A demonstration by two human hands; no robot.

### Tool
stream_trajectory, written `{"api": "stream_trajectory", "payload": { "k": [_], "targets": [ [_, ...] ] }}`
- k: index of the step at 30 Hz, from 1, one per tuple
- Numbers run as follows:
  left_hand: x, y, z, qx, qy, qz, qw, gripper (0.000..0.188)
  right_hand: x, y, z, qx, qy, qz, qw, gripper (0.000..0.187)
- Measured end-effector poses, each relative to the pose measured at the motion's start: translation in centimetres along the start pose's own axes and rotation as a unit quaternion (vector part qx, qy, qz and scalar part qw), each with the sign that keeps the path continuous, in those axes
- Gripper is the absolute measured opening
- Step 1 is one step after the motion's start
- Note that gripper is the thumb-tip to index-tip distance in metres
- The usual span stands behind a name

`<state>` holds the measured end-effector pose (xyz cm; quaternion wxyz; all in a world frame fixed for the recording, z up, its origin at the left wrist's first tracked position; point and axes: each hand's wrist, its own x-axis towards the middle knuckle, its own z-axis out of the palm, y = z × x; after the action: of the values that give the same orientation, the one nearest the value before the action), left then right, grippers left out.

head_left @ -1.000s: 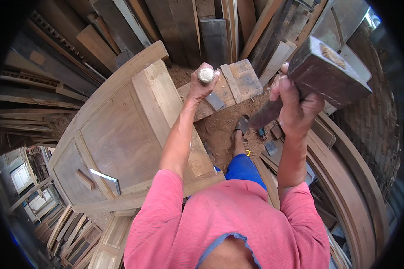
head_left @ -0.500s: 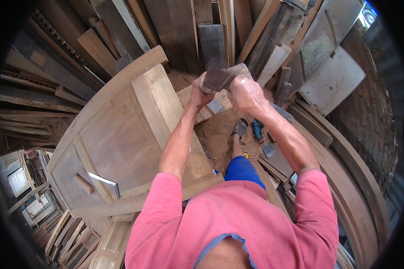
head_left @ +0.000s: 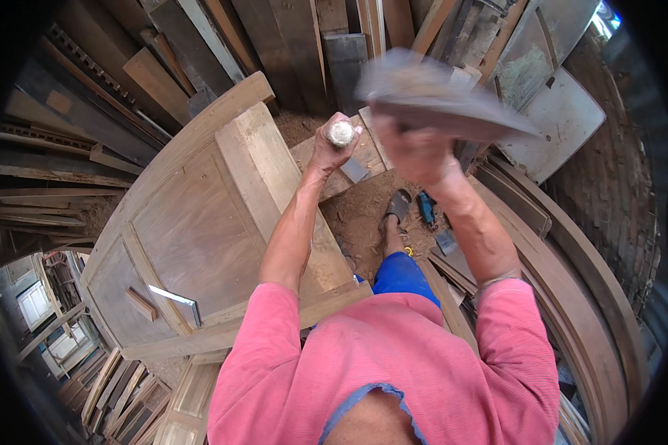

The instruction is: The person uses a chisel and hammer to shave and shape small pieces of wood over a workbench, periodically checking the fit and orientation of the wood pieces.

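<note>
My left hand (head_left: 325,157) is wrapped round an upright handle like a chisel's, whose round, pale, worn end (head_left: 341,133) faces up; anything below the fist is hidden. To its right, my right hand (head_left: 421,154) grips a brown wooden block (head_left: 445,100), smeared by motion and apart from the handle. Beneath the hands lies a light wooden board (head_left: 334,182) with a small flat grey block (head_left: 355,170) on it. Left of my left forearm is a large panelled wooden door with a curved edge (head_left: 193,196).
A try square (head_left: 174,297) and a short wood strip (head_left: 141,304) rest on the door. Shavings cover the floor around my sandalled foot (head_left: 398,205) and a teal power tool (head_left: 426,210). Planks (head_left: 289,52) lean at the back; long curved timbers (head_left: 571,289) stand at the right.
My right hand has swung the wooden block up and to the right, off the handle's end, which now shows. My left hand stays nearly in place.
</note>
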<state>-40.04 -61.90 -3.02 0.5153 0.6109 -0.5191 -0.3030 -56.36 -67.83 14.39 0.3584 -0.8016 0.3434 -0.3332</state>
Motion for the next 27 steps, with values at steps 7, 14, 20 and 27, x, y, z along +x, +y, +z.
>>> {"api": "stream_trajectory", "payload": {
  "k": [7,14,20,27],
  "targets": [
    [-0.8,-2.3,-0.4,-0.007,-0.007,0.014,1.0,0.029,-0.9,3.1,0.9,-0.154,-0.214,0.109,0.959,0.033],
    [0.3,-0.2,-2.2,-0.017,-0.112,0.0,0.994,0.025,-6.4,2.9,3.2,0.141,0.032,0.01,0.989,0.014],
    [0.6,-0.5,-1.1,0.043,-0.091,0.024,0.995,0.023,-8.4,7.1,7.8,0.129,0.045,-0.01,0.991,0.012],
    [2.7,-1.6,2.2,-0.014,0.254,-0.074,0.964,0.023,-9.7,7.6,7.9,0.112,0.066,0.018,0.991,0.016]
  ]
}}
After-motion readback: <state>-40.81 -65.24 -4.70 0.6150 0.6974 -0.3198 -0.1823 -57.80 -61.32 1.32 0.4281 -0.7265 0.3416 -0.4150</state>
